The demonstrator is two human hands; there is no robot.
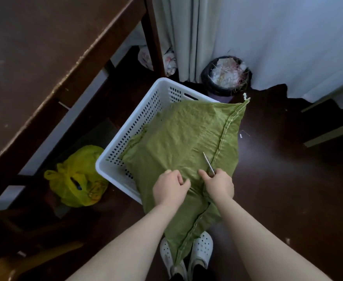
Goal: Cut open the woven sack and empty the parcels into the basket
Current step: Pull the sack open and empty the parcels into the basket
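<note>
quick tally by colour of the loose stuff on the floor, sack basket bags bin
green: 1, the sack
white: 1, the basket
yellow: 1, a bag
black: 1, the bin
pale printed: 2, bags
total: 6

Sack over basket, floor level, table to left.

Sack (182, 138) lies across basket (134, 126), covering its right and near rim, tail hanging between the shoes (201, 250). Both hands on near part of sack: left hand (169, 189), right hand (219, 185) with scissors (208, 164). Bin (226, 75) behind basket; knotted bag (77, 177) left, under table (34, 57).
</note>
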